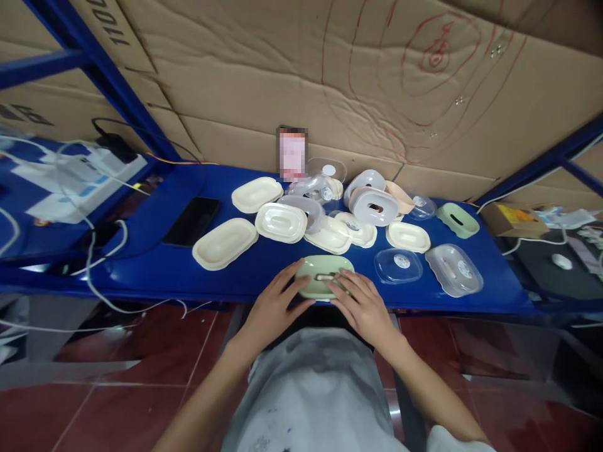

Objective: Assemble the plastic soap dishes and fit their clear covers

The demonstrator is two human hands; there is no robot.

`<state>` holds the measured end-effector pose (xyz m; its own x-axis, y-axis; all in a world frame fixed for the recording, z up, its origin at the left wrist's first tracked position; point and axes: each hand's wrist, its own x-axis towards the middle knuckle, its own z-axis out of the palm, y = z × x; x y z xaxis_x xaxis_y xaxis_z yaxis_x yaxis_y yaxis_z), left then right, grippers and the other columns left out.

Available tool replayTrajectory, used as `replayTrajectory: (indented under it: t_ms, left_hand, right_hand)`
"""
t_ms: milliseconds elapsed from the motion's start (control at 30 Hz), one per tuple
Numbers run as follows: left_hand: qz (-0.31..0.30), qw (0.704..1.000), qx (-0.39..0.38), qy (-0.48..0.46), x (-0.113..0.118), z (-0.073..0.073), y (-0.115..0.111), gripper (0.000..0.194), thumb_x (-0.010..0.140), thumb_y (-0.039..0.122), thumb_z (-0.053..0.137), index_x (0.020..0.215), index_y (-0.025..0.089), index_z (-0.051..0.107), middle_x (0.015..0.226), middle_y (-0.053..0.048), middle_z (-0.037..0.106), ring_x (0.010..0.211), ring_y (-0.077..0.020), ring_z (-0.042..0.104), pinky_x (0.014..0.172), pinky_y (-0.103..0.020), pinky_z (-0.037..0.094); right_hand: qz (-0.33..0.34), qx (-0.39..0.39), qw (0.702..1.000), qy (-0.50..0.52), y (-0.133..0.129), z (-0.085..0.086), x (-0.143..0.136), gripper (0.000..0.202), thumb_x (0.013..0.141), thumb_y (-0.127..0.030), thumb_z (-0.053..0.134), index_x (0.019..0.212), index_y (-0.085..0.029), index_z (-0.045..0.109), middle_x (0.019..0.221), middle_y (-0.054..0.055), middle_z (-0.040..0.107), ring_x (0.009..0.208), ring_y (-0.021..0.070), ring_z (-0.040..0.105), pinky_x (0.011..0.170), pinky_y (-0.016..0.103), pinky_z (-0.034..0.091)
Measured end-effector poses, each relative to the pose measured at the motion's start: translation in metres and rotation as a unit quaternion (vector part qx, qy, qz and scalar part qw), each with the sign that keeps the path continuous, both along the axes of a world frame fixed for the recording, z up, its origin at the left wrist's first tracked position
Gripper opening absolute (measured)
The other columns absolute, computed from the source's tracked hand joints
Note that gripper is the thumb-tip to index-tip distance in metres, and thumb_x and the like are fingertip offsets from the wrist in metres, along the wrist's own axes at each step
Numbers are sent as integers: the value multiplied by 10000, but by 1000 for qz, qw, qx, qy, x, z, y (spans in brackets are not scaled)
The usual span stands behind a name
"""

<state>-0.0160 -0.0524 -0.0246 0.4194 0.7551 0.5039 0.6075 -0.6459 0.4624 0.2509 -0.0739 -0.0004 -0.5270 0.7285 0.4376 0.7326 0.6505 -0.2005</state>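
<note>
A light green oval dish (pixel 320 289) with a slot in its middle lies at the table's front edge, a pale rim showing beneath it. My left hand (pixel 281 295) grips its left end, thumb and fingers against the side. At the right end my right hand (pixel 360 300) holds it too, with fingers lying over its top. Just behind are cream oval trays (pixel 281 222), and a clear plastic lid (pixel 398 266) with a round sticker lies to the right.
More cream trays (pixel 225 243), grey slotted pieces (pixel 375 207), a peach piece (pixel 399 197) and another green piece (pixel 458 220) lie on the blue table (pixel 155 270). A black phone (pixel 192 221) lies left. A propped screen (pixel 293 154) leans on the cardboard wall (pixel 235 81). White cables (pixel 92 251) hang left.
</note>
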Motion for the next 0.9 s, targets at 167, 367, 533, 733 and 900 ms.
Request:
replayTrajectory:
  t_ms: [167, 367, 533, 733, 900]
  left_hand:
    - [13, 1000, -16, 7, 2, -1, -4, 415, 1038, 319, 665, 1436, 247, 574, 1706, -177, 414, 1523, -335, 515, 1126, -487, 589]
    - [10, 999, 18, 34, 6, -6, -2, 394, 1032, 314, 676, 1408, 230, 597, 1645, -207, 479, 1461, -364, 576, 1126, -533, 580]
    - [15, 999, 3, 32, 6, -4, -4, 411, 1029, 304, 677, 1426, 246, 587, 1676, -193, 441, 1510, -358, 524, 1161, -535, 555]
    - [13, 1000, -13, 12, 5, -2, -3, 417, 1027, 305, 677, 1430, 275, 574, 1685, -162, 443, 1520, -344, 516, 1184, -551, 534]
    - [17, 997, -80, -18, 4, 0, -2, 574, 1009, 336, 708, 1533, 296, 477, 1635, -124, 520, 1495, -294, 544, 1217, -518, 505]
  right_hand:
    - [6, 19, 1000, 1, -2, -4, 0, 533, 1062, -222, 655, 1580, -253, 533, 1434, 114, 713, 1451, 288, 590, 1193, 543, 526]
    - [23, -5, 1000, -17, 2, -9, 10, 557, 1095, -204, 570, 1637, -277, 463, 1558, 85, 625, 1530, 255, 506, 1264, 538, 465]
    - [-115, -12, 993, -12, 8, -5, 71, 628, 1118, -334, 516, 1710, -340, 306, 1737, 90, 389, 1633, 322, 320, 1297, 657, 333]
    - [-228, -87, 969, -51, -12, -4, 122, 755, 1044, -559, 621, 1703, -322, 338, 1757, 110, 345, 1594, 427, 332, 1214, 694, 408]
    - [-199, -78, 977, -6, -3, -8, 114, 685, 994, -604, 683, 1611, -370, 501, 1682, 87, 479, 1551, 429, 401, 1206, 704, 409]
